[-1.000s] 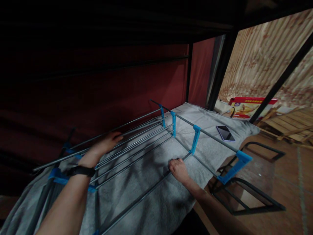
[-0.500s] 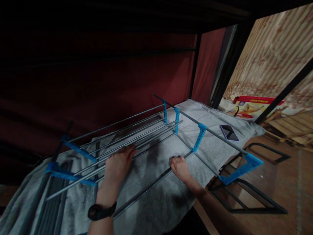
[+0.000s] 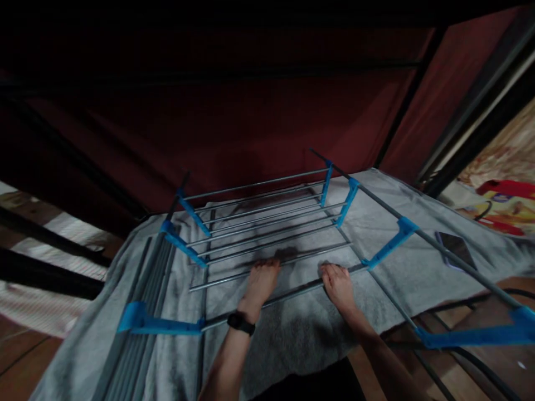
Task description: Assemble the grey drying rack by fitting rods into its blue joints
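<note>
A rack frame of metal rods and blue plastic brackets [image 3: 389,243] lies on a grey blanket [image 3: 292,340]. My left hand [image 3: 262,277] is closed around a loose metal rod [image 3: 228,279], whose two ends show free of any bracket. Nearer to me, my right hand [image 3: 337,282] has its fingers curled over a crossbar [image 3: 292,293] that spans between two brackets. Beyond the loose rod, several parallel rods [image 3: 267,217] run between the left and right brackets. A black watch [image 3: 241,323] is on my left wrist.
Several more grey tubes [image 3: 144,312] lie side by side at the left of the blanket. A phone [image 3: 455,249] rests at the right. Dark bed-frame posts [image 3: 403,111] and a red panel [image 3: 251,128] stand behind. A colourful box [image 3: 507,209] is at the far right.
My left hand has brought the loose rod away from the rack's rods, nearer to the front crossbar. My right hand still holds that crossbar. The view has turned to the left.
</note>
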{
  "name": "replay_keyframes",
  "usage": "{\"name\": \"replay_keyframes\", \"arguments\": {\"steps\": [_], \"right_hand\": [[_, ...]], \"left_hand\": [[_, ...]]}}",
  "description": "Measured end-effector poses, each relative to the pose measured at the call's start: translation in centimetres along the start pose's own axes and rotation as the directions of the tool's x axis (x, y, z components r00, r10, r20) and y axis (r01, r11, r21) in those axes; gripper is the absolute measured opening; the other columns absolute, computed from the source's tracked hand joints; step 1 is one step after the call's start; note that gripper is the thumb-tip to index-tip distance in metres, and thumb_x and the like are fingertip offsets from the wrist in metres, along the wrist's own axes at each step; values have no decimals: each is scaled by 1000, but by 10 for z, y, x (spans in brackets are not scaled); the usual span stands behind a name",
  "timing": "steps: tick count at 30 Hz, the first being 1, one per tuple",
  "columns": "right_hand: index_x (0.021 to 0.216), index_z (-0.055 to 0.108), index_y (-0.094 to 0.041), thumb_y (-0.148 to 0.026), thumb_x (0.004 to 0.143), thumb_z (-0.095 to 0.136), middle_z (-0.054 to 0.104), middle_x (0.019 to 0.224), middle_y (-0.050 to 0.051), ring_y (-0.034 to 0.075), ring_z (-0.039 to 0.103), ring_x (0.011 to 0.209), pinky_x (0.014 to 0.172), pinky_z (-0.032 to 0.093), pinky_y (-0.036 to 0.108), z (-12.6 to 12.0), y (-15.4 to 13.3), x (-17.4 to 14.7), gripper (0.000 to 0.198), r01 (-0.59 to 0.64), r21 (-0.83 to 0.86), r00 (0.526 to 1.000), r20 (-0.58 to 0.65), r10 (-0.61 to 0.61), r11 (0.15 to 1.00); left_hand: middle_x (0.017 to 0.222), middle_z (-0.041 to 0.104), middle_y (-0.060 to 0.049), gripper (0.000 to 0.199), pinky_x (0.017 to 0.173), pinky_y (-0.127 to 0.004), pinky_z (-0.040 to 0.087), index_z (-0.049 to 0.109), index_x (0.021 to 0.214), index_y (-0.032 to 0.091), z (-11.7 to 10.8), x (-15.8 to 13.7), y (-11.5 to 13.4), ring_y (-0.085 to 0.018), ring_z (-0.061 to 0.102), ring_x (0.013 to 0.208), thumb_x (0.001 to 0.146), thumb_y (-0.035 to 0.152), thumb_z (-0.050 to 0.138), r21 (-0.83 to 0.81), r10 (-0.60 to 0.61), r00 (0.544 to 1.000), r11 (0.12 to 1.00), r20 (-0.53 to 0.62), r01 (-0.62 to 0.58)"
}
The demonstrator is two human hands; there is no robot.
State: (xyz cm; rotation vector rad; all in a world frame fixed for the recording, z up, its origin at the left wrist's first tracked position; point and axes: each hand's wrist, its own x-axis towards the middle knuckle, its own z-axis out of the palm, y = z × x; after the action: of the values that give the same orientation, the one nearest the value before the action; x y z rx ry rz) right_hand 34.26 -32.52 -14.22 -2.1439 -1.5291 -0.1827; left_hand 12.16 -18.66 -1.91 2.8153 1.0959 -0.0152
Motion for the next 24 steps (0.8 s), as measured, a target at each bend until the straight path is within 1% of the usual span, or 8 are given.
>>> {"name": "replay_keyframes", "arguments": {"steps": [2,6,8,11,15,18,22,24], "right_hand": [[108,68,-20,-22,105,36,75,103,10,24,66,98,93,39,38,1,2,-1,33,12,2,1000,-8,-12,1000],[109,68,-19,-25,106,34,75,105,12,24,67,101,93,39,38,2,6,-2,35,40,16,999,-12,-40,999],[109,69,-19,-26,105,35,75,105,12,24,67,102,92,40,38,0,7,-2,35,57,24,998,-11,-56,998],[108,68,-19,-27,104,35,75,104,12,25,67,102,91,41,39,-1,9,-2,35,67,40,998,-14,-67,997],[110,66,-20,-27,102,36,73,106,11,26,65,102,90,43,40,-2,13,-1,32,50,80,998,-26,-48,996],[114,65,-20,-26,100,36,71,110,12,27,63,107,91,45,41,-3,19,5,32,18,101,998,-60,-12,995],[124,63,-18,-26,97,39,64,123,16,30,58,119,95,47,44,-4,25,18,37,-7,89,994,-111,17,996],[128,63,-16,-25,96,41,61,130,18,31,57,122,96,47,44,-4,26,23,39,-23,50,994,-105,28,999]], "left_hand": [[125,73,-12,33,98,-38,52,66,128,19,10,-2,-9,-26,70,112,104,23,43,-61,2,1000,998,19,0],[141,66,-9,41,106,-39,51,60,139,25,31,-6,-22,-24,65,125,102,16,46,-141,-10,1000,990,-1,10],[140,66,-8,42,105,-38,52,61,139,25,41,-8,-26,-23,65,123,100,13,48,-164,-36,999,986,6,36],[134,69,-9,40,105,-38,53,66,131,23,52,-9,-29,-22,67,117,98,11,49,-178,-59,998,982,8,59],[128,70,-10,34,106,-38,52,69,126,23,58,-10,-29,-22,66,116,97,15,53,-214,-68,998,975,-1,66],[135,67,-10,32,110,-39,49,68,126,22,60,-10,-28,-24,62,124,96,17,57,-218,-66,998,974,-19,60],[138,64,-12,31,113,-42,45,68,127,20,60,-10,-26,-25,57,131,97,21,58,-184,-52,998,982,-38,44],[139,63,-13,33,114,-43,44,66,129,20,59,-9,-25,-27,56,132,97,25,59,-160,-31,999,987,-43,23]]}}
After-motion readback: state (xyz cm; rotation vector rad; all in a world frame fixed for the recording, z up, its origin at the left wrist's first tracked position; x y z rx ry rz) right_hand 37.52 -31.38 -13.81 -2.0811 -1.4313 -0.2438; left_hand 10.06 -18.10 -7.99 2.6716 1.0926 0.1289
